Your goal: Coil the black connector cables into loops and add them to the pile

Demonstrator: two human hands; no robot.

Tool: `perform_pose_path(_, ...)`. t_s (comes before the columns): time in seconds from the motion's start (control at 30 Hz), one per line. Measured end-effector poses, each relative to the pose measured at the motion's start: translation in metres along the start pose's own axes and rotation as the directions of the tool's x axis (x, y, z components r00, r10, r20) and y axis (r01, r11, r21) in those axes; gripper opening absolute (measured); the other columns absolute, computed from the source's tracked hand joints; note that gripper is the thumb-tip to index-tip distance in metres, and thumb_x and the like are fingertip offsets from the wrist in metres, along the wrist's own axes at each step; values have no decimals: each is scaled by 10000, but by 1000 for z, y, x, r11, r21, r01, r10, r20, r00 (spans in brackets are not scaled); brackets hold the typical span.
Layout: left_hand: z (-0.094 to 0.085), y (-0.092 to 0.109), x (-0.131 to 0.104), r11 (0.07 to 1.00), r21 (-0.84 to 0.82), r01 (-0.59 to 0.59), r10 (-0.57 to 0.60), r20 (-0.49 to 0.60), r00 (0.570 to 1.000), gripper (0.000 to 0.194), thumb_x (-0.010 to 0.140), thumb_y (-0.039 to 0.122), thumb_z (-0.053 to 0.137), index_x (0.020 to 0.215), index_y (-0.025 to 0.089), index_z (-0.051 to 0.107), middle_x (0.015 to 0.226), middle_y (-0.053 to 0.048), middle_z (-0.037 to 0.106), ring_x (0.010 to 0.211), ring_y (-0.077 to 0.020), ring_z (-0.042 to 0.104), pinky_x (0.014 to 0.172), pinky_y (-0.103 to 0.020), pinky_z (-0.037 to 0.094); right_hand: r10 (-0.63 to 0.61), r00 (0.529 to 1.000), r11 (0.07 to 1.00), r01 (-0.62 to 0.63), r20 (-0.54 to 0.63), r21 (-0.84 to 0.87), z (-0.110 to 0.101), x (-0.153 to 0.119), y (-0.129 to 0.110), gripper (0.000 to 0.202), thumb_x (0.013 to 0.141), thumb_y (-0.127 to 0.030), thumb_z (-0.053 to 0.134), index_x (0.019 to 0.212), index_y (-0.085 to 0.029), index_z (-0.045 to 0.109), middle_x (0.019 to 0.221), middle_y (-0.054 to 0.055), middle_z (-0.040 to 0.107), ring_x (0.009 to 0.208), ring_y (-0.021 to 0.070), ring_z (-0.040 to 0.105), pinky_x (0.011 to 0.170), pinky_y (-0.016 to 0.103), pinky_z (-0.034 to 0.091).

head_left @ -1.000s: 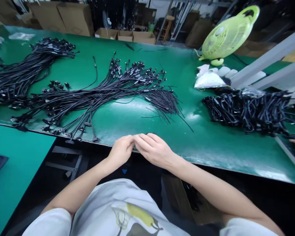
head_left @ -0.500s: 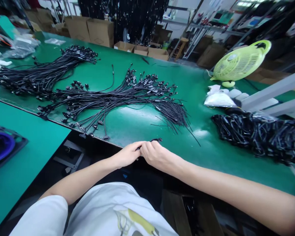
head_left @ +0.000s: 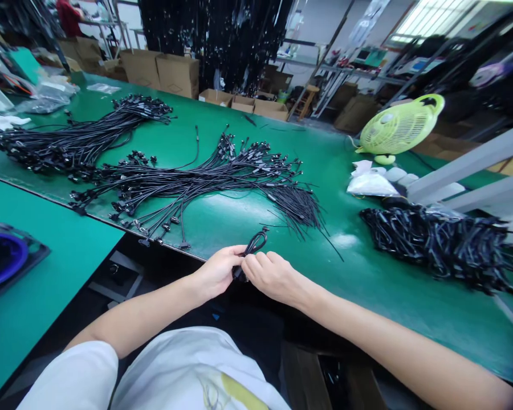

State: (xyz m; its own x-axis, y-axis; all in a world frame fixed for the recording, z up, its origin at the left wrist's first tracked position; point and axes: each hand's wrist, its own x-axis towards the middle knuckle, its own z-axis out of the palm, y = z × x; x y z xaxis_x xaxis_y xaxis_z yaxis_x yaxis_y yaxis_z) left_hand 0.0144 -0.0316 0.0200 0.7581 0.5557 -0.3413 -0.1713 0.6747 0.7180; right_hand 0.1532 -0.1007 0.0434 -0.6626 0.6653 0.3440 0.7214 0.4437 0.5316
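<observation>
A looped black cable (head_left: 255, 244) is held between both hands at the near edge of the green table (head_left: 367, 296). My left hand (head_left: 218, 272) is closed on it from the left, and the lower end of the coil shows dark under the fingers. From the right, my right hand (head_left: 268, 275) pinches the same cable, its fingertips meeting those of the left. The loop sticks up above the hands, with a small connector at its tip. Just beyond lies a spread bunch of straight black cables (head_left: 200, 175) with metal connectors at their ends.
Another cable bundle (head_left: 98, 128) lies at the left. On the right sits a pile of coiled cables (head_left: 436, 245), near a white bag (head_left: 371, 183) and a green fan (head_left: 402, 126). Cardboard boxes (head_left: 177, 75) stand behind the table. A grey frame bar (head_left: 470, 165) crosses the right side.
The cable loop now rises into sight above my hands, where before they mostly covered it. My right hand has shifted slightly left and down. The view has tilted up a little.
</observation>
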Motion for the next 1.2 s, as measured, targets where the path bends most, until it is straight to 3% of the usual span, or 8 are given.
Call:
perform_pose_path(0.1,4,2,5,990,-26,-136,135,-48,990,283,674,147,571,905,158,732,896,-50,696,861,-167,587,780,-261,435,310,951,926,-303,2,225,3,1,0,227,915,-110,407,745,-165,547,643,10,522,552,126,419,535,292,243)
perform_pose_path(0.2,3,12,2,940,33,-340,342,-54,938,216,764,231,534,840,176,728,1006,-72,668,1045,-221,556,899,-316,433,613,775,579,-573,154,580,9,4,-3,258,958,-222,427,740,-177,559,671,0,576,579,109,495,544,241,319)
perform_pose_path(0.3,-3,20,-11,768,368,-524,504,157,849,259,839,287,516,737,181,729,1027,-88,610,1109,-239,505,993,-348,389,732,621,245,-624,281,742,15,2,-5,298,960,-281,440,693,-191,537,626,-19,543,573,112,505,560,226,368)
perform_pose_path(0.37,-8,19,-17,610,592,-527,416,328,848,272,863,319,529,768,191,749,984,-77,570,1017,-223,517,994,-359,381,777,583,250,-629,235,736,16,-1,-6,279,957,-272,445,710,-190,544,655,-11,553,598,115,510,587,229,376)
perform_pose_path(0.57,-23,5,-2,821,532,-206,125,185,975,634,908,634,330,868,145,731,820,-64,589,852,-211,552,902,-371,432,575,812,773,-497,-103,395,-2,0,-22,264,939,-141,394,735,-181,557,645,4,527,599,122,433,595,269,293)
perform_pose_path(0.7,-26,11,-1,922,370,-111,53,164,985,625,871,670,427,946,130,734,865,-69,651,867,-195,589,883,-315,438,422,892,899,-390,-162,198,-10,3,-30,212,902,-87,412,774,-159,565,647,8,499,590,136,377,577,308,234)
perform_pose_path(1.03,-12,8,-6,808,526,-266,276,61,959,286,862,359,625,1057,176,727,1120,-80,628,1102,-223,565,978,-304,408,478,871,876,-462,-112,140,-9,-5,-30,215,913,-94,429,726,-174,500,606,-7,433,555,137,329,566,337,181)
perform_pose_path(1.2,-8,-1,-7,434,732,-525,600,200,775,205,893,255,583,1037,216,724,979,-55,584,948,-179,568,851,-291,460,662,740,550,-588,119,594,0,-15,-23,235,946,-163,407,772,-178,563,708,8,581,613,116,476,573,267,292)
